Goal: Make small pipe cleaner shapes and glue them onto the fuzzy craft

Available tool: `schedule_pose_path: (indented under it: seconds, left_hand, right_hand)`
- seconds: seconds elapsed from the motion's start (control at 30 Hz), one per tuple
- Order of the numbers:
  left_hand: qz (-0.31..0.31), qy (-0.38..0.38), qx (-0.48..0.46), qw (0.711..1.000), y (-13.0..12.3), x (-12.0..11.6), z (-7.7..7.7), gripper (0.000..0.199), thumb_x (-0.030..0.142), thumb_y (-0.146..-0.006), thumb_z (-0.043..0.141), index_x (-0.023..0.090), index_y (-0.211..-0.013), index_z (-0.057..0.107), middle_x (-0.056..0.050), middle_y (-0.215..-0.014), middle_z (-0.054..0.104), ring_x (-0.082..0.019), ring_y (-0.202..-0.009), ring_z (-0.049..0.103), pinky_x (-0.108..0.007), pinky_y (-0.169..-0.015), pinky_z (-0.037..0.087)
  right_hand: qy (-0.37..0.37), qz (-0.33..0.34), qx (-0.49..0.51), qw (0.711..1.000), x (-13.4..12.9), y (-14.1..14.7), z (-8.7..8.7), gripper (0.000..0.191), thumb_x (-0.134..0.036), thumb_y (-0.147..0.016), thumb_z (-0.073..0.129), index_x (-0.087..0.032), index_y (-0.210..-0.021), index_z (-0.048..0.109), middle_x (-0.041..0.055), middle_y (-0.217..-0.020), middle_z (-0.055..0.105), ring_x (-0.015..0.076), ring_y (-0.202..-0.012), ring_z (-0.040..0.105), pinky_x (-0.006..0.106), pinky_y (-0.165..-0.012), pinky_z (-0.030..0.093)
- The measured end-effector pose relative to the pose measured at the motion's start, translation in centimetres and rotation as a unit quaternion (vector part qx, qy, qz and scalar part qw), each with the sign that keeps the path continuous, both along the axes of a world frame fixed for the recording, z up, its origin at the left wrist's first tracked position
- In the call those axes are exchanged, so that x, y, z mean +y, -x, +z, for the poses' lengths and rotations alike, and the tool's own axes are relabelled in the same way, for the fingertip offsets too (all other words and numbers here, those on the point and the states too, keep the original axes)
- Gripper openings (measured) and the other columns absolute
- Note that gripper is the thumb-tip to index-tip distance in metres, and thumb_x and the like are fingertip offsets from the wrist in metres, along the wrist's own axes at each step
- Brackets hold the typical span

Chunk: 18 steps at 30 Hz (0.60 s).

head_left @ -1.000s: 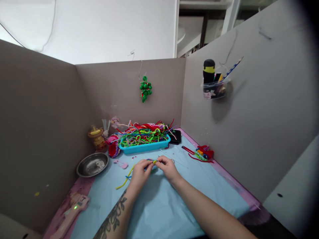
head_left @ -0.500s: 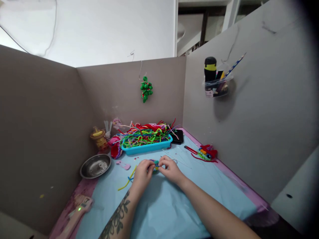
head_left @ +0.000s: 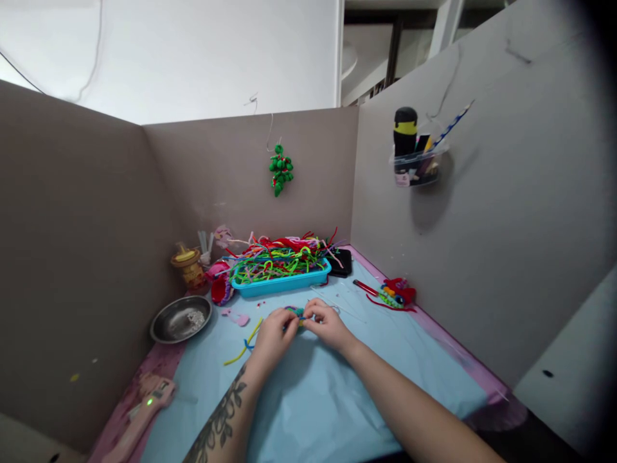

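Note:
A small piece of coloured pipe cleaners (head_left: pixel 295 311), in teal, blue, purple and yellow, is pinched between my two hands above the blue cloth. My left hand (head_left: pixel 276 332) grips it from the left with thumb and forefinger. From the right, my right hand (head_left: pixel 329 323) closes its thumb and fingertips on the same piece. The fingers cover much of it, so its shape cannot be made out. Beside my left wrist lie a yellow pipe cleaner (head_left: pixel 236 357) and a short blue one (head_left: pixel 249 345).
A blue tray (head_left: pixel 284 283) heaped with pipe cleaners stands at the back. To the left are a metal bowl (head_left: pixel 161 331) and a pink glue gun (head_left: pixel 144 411). A red cutter (head_left: pixel 365 287) lies right, near a colourful pipe-cleaner piece (head_left: pixel 399 292). Grey partitions surround the table.
The whole view has shifted slightly, so things sit a little further left and up. Both hands keep hold of the pipe-cleaner piece, with a small shift of the right fingers.

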<state>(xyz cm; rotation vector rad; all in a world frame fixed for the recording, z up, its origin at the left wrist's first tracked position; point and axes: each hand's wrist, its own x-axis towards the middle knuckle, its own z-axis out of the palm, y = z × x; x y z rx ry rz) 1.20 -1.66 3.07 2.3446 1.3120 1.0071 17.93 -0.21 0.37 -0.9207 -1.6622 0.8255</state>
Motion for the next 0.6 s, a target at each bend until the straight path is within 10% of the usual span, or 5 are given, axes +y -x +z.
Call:
schedule_pose_path:
  seconds: [0.6]
  left_hand:
    - [-0.021, 0.024, -0.015, 0.999, -0.03, 0.08, 0.02, 0.019, 0.026, -0.082, 0.049, 0.018, -0.077, 0.065, -0.003, -0.075, 0.064, -0.016, -0.072, 0.057, -0.025, -0.067, 0.042]
  right_hand:
    - [0.027, 0.032, 0.017, 0.999, 0.45, -0.23, -0.46, 0.006, -0.022, -0.068, 0.066, -0.018, -0.064, 0.062, 0.0015, -0.083, 0.049, 0.0097, -0.061, 0.045, 0.021, -0.05, 0.035]
